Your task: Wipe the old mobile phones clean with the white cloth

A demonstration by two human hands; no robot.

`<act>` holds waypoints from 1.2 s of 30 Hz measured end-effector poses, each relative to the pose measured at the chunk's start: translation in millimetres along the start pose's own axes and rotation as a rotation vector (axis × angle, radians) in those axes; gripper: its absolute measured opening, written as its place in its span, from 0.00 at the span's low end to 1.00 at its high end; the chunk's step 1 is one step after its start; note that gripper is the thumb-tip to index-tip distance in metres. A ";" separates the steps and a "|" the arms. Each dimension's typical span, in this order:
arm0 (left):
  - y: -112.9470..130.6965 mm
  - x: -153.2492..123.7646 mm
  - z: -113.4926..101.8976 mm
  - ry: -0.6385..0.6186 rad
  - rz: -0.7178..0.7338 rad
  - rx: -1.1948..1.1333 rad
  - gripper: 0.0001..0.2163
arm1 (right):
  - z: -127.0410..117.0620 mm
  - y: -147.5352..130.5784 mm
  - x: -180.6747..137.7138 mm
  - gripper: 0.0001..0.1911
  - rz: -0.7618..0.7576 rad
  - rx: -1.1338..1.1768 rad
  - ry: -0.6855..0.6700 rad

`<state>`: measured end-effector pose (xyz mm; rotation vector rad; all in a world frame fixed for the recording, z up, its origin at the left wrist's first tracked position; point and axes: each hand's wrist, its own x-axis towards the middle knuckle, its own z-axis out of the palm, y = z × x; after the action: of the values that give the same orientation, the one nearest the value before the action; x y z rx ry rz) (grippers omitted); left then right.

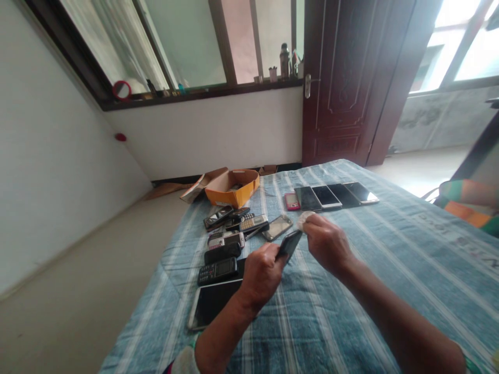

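My left hand (263, 272) grips a dark mobile phone (290, 244), held tilted above the striped cloth. A crumpled white tissue (305, 220) is pinched in my right hand (327, 241), close to the phone's upper end; whether the two touch I cannot tell. Left of my left hand lies a pile of old phones, among them a silver keypad phone (253, 222) and a black keypad phone (217, 271). A white-framed tablet (214, 306) lies nearest me, partly hidden by my left forearm. Just beyond the held phone is a grey touchscreen phone (278, 227).
An open orange cardboard box (234, 197) stands at the far left of the blue striped cloth (390, 270). A small red phone (292, 201) and several flat smartphones, one white-framed (326, 197), form a row at the back. Behind is a brown door (343, 78).
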<state>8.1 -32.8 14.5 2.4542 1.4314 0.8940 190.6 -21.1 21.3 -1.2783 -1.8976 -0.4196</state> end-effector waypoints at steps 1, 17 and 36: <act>-0.1 -0.2 0.3 0.001 -0.001 0.005 0.04 | -2.3 0.2 1.1 0.16 0.006 0.008 0.013; -1.1 0.6 -1.1 0.013 0.001 -0.019 0.05 | 3.7 -2.1 -2.6 0.16 -0.005 0.024 -0.023; -0.6 0.6 -0.6 0.027 -0.007 -0.014 0.05 | -4.7 -12.8 -0.9 0.16 -0.068 0.172 0.048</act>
<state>7.5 -32.1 14.9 2.4343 1.4364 0.9361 181.4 -30.3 25.5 -1.0847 -1.8972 -0.3116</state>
